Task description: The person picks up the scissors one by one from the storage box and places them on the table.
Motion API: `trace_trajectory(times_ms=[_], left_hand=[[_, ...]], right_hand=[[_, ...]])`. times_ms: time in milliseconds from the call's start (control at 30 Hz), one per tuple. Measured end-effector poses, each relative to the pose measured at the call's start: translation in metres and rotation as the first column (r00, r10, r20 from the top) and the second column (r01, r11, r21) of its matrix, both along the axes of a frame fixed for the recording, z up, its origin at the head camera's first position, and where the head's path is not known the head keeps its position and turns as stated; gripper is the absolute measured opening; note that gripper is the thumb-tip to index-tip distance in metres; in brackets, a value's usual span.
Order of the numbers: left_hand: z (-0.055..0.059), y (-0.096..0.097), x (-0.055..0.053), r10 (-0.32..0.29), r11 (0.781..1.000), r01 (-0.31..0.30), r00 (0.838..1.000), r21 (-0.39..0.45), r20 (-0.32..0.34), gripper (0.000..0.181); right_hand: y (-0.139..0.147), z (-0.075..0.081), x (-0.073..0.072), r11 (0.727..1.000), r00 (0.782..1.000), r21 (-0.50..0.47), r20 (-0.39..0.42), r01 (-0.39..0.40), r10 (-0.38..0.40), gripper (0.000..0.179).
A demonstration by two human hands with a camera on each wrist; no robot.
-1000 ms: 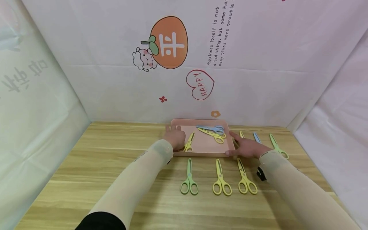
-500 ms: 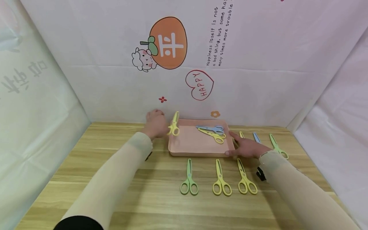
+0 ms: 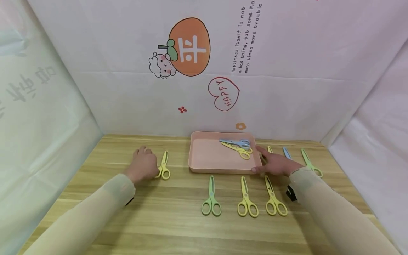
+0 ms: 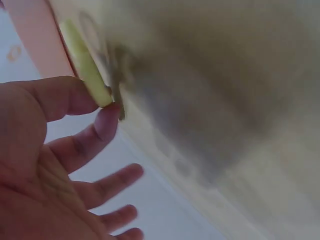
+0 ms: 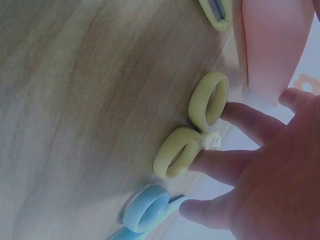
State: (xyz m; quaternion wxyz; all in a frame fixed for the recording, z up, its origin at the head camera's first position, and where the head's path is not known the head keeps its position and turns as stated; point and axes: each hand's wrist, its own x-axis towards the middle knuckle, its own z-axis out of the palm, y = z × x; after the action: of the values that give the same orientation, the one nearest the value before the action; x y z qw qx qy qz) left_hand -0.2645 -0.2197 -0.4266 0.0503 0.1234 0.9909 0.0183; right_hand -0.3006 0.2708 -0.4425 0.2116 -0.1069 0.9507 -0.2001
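Observation:
My left hand (image 3: 142, 164) is low over the table, left of the pink tray (image 3: 205, 154). Between thumb and index finger it pinches one handle of the yellow scissors (image 3: 164, 166), whose blades point away from me; the left wrist view shows that yellow handle (image 4: 87, 67) at the fingertips, the other fingers spread. My right hand (image 3: 276, 163) rests at the tray's right end, fingers extended, thumb by the front corner. Inside the tray, blue scissors (image 3: 240, 142) lie partly under another yellow pair (image 3: 239, 150). Beneath my right fingers are yellow handles (image 5: 209, 105) and blue scissors (image 5: 147, 207).
In front of the tray lie green scissors (image 3: 211, 198) and two yellow pairs, one in the middle (image 3: 245, 198) and one to the right (image 3: 273, 198). Another green pair (image 3: 310, 163) lies at the far right. A white printed cloth (image 3: 143, 106) rises behind the table.
My left hand has lifted the yellow scissors out of the tray, carried them left and lowered them to the table. The right hand has stayed by the tray.

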Motion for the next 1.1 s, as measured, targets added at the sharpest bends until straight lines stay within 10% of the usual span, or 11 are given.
trace_trajectory(times_ms=[233,400,1100], left_hand=[[0.002,0.005,0.022,-0.009,0.997,0.003,0.997,0.076,0.079,0.022],[0.003,0.007,0.021,-0.105,0.994,0.101,0.988,0.043,0.109,0.075],[-0.005,0.029,0.009,-0.042,0.996,0.029,0.987,0.085,0.155,0.086]], right_hand=[[0.001,-0.001,0.001,1.000,1.000,-0.010,0.006,0.008,-0.008,0.125],[0.002,-0.001,0.001,1.000,1.000,-0.015,0.012,0.010,-0.010,0.125],[-0.001,0.004,0.002,1.000,1.000,-0.013,0.013,0.016,-0.016,0.126]])
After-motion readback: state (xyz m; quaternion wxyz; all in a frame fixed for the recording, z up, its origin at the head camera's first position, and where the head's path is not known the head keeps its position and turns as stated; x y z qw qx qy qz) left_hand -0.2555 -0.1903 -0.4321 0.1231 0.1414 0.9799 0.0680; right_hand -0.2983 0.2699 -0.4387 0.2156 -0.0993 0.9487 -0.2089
